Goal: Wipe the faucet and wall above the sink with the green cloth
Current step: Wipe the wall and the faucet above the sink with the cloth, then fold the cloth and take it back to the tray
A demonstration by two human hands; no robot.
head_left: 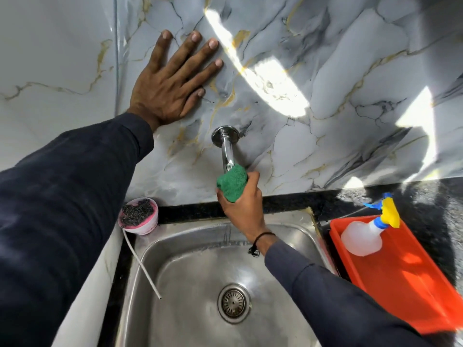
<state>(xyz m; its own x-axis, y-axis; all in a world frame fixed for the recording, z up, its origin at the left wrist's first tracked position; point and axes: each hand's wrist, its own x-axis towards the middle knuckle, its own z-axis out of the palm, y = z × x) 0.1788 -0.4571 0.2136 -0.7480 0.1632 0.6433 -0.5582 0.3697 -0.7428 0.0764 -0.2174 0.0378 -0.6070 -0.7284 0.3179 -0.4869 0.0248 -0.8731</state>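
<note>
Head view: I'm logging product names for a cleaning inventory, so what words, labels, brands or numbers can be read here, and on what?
No text can be read in this view.
pink tub: faint pale lettering on its side, too blurred to read.
spray bottle: no label shows.
orange tray, faucet, green cloth, sink: no markings visible.

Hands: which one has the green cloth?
The right hand, low over the sink, closes its grip on the green cloth against the faucet. The left hand lies flat and empty on the wall.
</note>
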